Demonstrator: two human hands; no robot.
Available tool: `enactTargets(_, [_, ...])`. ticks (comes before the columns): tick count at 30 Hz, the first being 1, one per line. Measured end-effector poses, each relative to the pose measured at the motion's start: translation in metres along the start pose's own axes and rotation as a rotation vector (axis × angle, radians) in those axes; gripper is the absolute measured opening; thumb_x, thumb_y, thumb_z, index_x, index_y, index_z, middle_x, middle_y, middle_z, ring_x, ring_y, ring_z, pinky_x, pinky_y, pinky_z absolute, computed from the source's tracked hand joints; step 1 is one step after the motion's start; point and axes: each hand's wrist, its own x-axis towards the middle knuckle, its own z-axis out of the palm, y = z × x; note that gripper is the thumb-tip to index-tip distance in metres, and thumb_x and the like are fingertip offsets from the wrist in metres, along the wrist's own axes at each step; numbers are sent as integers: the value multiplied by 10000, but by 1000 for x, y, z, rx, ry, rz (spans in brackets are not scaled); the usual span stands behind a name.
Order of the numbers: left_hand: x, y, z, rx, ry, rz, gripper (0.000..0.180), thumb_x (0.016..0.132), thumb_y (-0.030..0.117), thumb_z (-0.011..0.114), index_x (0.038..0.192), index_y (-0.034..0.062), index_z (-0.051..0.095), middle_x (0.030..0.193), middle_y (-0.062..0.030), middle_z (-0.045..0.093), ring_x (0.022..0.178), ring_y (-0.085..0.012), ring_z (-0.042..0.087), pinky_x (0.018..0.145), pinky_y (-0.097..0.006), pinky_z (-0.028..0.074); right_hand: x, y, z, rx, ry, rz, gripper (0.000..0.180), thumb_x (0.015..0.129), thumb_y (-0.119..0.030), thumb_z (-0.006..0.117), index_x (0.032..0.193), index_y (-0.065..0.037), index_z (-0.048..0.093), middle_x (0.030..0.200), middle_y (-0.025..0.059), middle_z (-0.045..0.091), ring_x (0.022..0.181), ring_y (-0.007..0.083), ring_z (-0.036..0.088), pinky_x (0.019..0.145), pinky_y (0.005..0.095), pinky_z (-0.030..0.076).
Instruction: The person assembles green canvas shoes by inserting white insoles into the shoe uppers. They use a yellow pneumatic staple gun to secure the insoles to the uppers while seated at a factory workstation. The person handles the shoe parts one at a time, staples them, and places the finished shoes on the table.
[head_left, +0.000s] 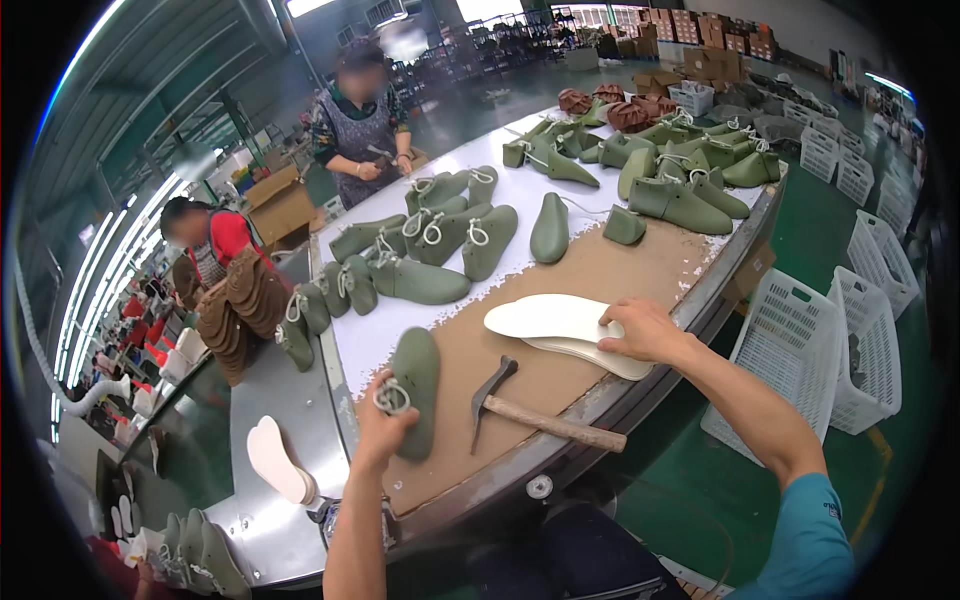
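My left hand (380,428) is closed on a green shoe last (419,380) near the table's front left, its fingers around the end where a white cord is looped. The last stands tilted with its sole side showing. To the right, my right hand (645,332) pinches the edge of a white insole (545,315), the upper one of a small stack on the brown board. Between the two hands lies a hammer (550,422) with a wooden handle and a dark, curved head.
Several green lasts with white cords (680,203) crowd the table's far side. More insoles (275,460) lie on the metal surface (255,530) at left. White plastic crates (785,350) stand on the floor at right. Two people (362,120) work across the table and at left.
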Motion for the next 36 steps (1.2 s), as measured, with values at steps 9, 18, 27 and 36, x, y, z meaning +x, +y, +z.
enactTargets(9, [-88, 0, -6, -24, -53, -69, 810, 734, 10, 664, 1470, 51, 327, 1312, -129, 526, 1205, -213, 506, 1031, -309, 383, 20, 5, -14, 34, -230, 20, 341, 870, -340, 610, 1051, -69, 707, 989, 203, 692, 961, 372, 650, 865, 476, 502])
enactTargets(18, [-98, 12, 0, -261, -127, -180, 629, 768, 16, 647, 1363, -11, 445, 1202, -111, 611, 1121, -241, 579, 953, -364, 456, 21, 25, 2, 22, 303, 217, 236, 824, -18, 501, 1041, 6, 591, 868, 259, 646, 805, 431, 645, 749, 526, 499])
enactTargets(27, [-227, -49, 13, -1115, 194, -354, 425, 907, 146, 621, 1281, 13, 469, 1275, -170, 547, 1104, -338, 584, 952, -450, 495, -109, -160, 15, 980, -17, 10, 428, 1006, -230, 465, 1329, 45, 413, 1250, 222, 509, 1173, 310, 526, 1041, 364, 390])
enactTargets(36, [-331, 12, 70, -365, 580, -182, 447, 906, 122, 651, 1299, 10, 470, 1218, -118, 543, 1092, -229, 539, 951, -385, 461, -217, -248, 80, 1306, -291, -200, 694, 788, -228, 760, 1363, -79, 401, 1179, 174, 532, 1105, 302, 546, 948, 417, 447])
